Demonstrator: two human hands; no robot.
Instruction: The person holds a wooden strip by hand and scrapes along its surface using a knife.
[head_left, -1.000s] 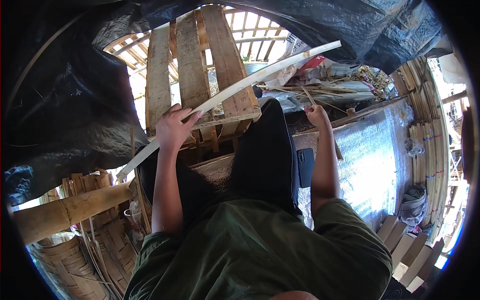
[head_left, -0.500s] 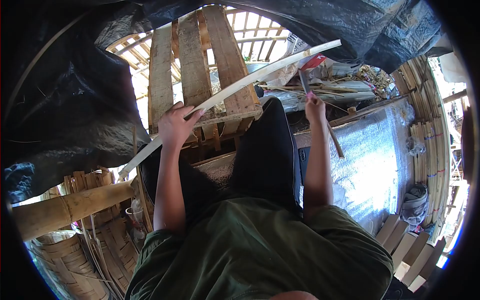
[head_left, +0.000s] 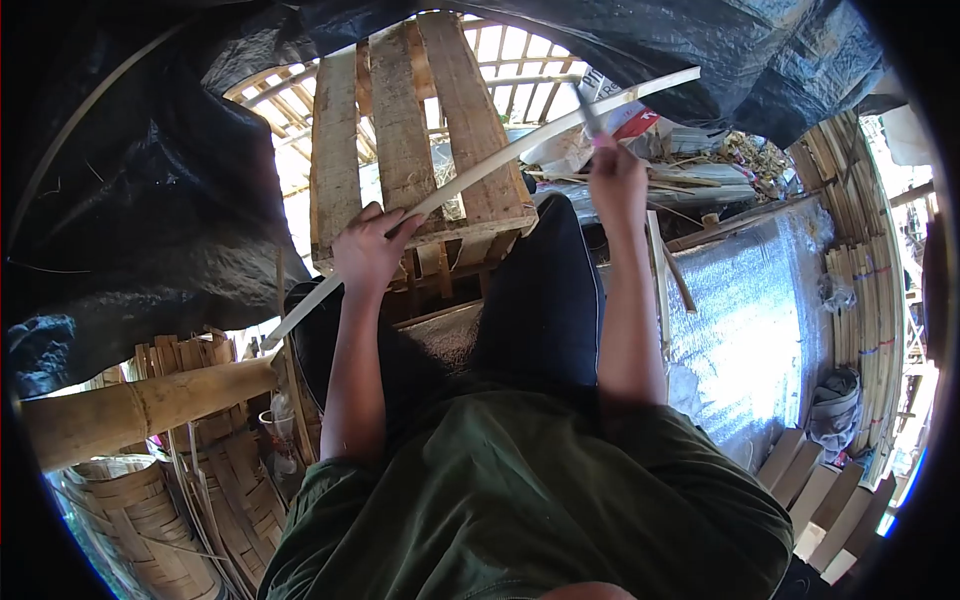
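Note:
A long pale bamboo strip (head_left: pixel 480 177) slants across the view, from low at the left to high at the right. My left hand (head_left: pixel 370 245) is closed round its lower part, at the near edge of a slatted wooden stand (head_left: pixel 397 130). In my right hand (head_left: pixel 617 175) is a knife (head_left: pixel 590 115) with a pinkish handle, its blade pointing up and to the left. That blade crosses the strip near its upper right part; whether it touches cannot be made out. My fingers partly hide the handle.
Black plastic sheeting (head_left: pixel 150 190) hangs at the left and above. A thick bamboo pole (head_left: pixel 150 410) and a woven basket (head_left: pixel 130 500) are at lower left. Silvery sheeting (head_left: pixel 740 300) lies to the right, beside bundled bamboo strips (head_left: pixel 855 300). Wood pieces (head_left: pixel 820 500) are at lower right.
My right hand has moved up and left with the knife, bringing the blade across the strip. My left hand, the strip and the stand appear slightly further right.

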